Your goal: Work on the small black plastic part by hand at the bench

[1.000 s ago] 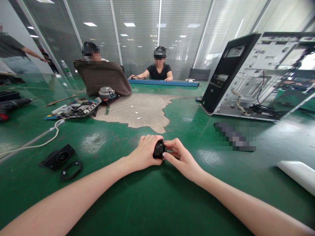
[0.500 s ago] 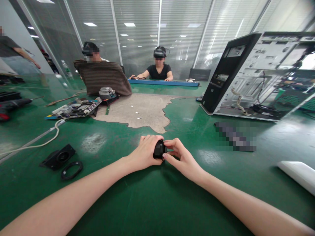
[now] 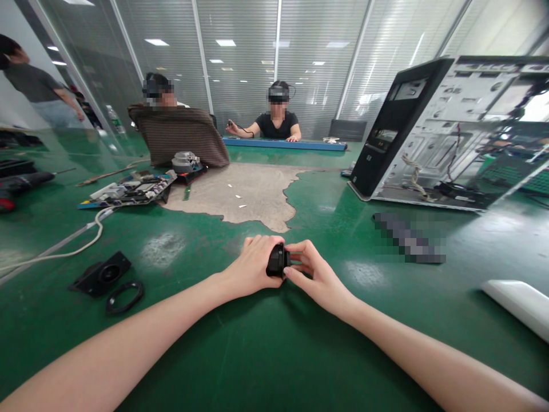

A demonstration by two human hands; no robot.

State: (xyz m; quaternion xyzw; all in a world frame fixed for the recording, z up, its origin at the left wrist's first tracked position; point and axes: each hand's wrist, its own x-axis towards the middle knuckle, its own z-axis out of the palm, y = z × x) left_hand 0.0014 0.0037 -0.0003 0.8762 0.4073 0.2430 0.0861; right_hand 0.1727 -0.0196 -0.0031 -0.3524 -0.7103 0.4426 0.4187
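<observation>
Between my two hands, low over the green table, is a small black part (image 3: 275,261) with a wider body and a narrower end facing right. My left hand (image 3: 256,263) is wrapped round the body from the left. From the other side, the fingertips and thumb of my right hand (image 3: 314,271) close on the narrower end. Its exact kind is not clear. Left of my left forearm lie a black ring (image 3: 124,297) and a black plate with a round opening (image 3: 104,274).
A circuit board (image 3: 132,190) lies at the left beside a cable (image 3: 99,232). An open computer case (image 3: 398,137) stands at the right. Nearer are a blurred-out dark object (image 3: 407,237) and a white object (image 3: 521,309). Two people sit across the table; another stands far left.
My hands and the black part stay almost in place. Across the table, a seated person's hand has risen with a small object. The person at the far left has shifted right.
</observation>
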